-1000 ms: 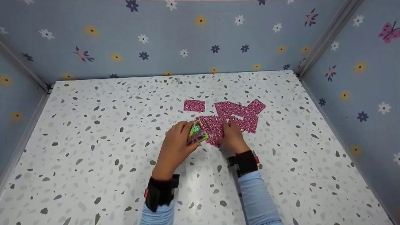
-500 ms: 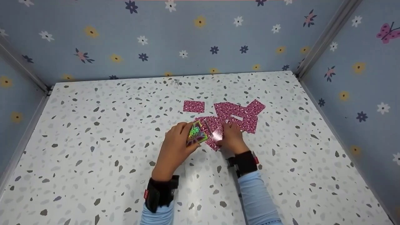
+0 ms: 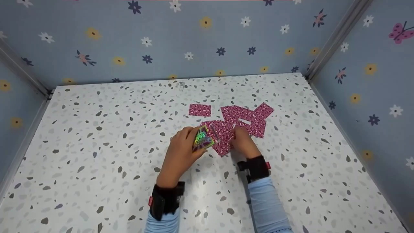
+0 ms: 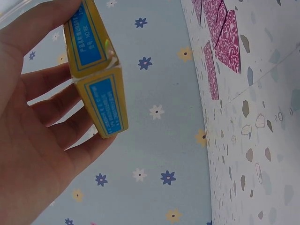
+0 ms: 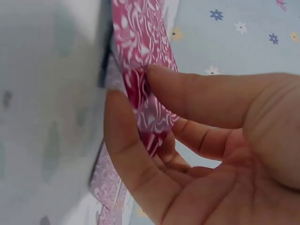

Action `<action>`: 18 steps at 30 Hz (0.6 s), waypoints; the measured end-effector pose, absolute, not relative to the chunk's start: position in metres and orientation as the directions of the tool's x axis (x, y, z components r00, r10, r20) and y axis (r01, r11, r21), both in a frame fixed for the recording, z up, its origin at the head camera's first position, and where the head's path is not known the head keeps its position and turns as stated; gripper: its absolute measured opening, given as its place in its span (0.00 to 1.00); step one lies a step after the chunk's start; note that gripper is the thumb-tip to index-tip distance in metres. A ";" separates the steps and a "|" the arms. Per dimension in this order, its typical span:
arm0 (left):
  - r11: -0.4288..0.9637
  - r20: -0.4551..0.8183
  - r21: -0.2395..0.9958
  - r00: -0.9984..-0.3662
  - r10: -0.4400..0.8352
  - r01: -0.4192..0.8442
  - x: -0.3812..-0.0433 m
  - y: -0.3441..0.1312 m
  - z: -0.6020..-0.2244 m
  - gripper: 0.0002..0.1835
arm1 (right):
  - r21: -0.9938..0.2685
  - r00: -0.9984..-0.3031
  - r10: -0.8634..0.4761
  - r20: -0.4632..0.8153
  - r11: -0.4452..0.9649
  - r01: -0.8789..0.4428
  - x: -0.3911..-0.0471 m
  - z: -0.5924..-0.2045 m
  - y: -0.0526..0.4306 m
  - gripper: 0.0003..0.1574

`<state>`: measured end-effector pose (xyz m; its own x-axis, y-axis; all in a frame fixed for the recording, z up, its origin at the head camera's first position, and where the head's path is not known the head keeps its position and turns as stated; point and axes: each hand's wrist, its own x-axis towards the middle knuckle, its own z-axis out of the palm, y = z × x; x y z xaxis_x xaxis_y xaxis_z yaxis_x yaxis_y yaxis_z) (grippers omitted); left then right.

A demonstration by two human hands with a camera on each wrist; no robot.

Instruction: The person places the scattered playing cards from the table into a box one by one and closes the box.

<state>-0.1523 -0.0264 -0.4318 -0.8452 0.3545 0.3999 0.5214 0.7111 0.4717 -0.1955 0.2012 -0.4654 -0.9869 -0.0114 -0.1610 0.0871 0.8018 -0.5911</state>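
In the head view my left hand (image 3: 181, 147) holds a small card box (image 3: 203, 137), its shiny holographic face turned up. The left wrist view shows the box's yellow and blue sides (image 4: 101, 103), with the fingers curled round it. To the right, my right hand (image 3: 245, 142) is at the edge of a spread of pink-and-white patterned playing cards (image 3: 223, 142). In the right wrist view its thumb and fingers pinch a patterned card (image 5: 143, 35), close over other cards. The fingertips partly hide the held card.
A single patterned card (image 3: 200, 110) lies apart, behind the left hand. More overlapping cards (image 3: 239, 113) lie behind the right hand, one angled out (image 3: 264, 110). The speckled white table (image 3: 106, 145) meets flowered blue panels (image 3: 178, 42) at its back and sides.
My right hand has shifted slightly right and toward me, its fingers drawn in more. A bright glare on the cards beside it has gone. The left hand keeps holding the box in place.
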 end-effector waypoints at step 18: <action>0.713 0.406 0.457 -0.838 0.364 0.531 -0.152 -0.027 -0.431 0.36 | -0.707 -0.998 -0.042 -0.053 0.708 0.007 -0.188 -0.444 0.201 0.28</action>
<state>-0.1517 -0.0266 -0.4312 -0.8383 0.3641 0.4059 0.5312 0.7132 0.4574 -0.1881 0.2011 -0.4441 -0.9977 -0.0423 -0.0529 0.0075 0.7076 -0.7066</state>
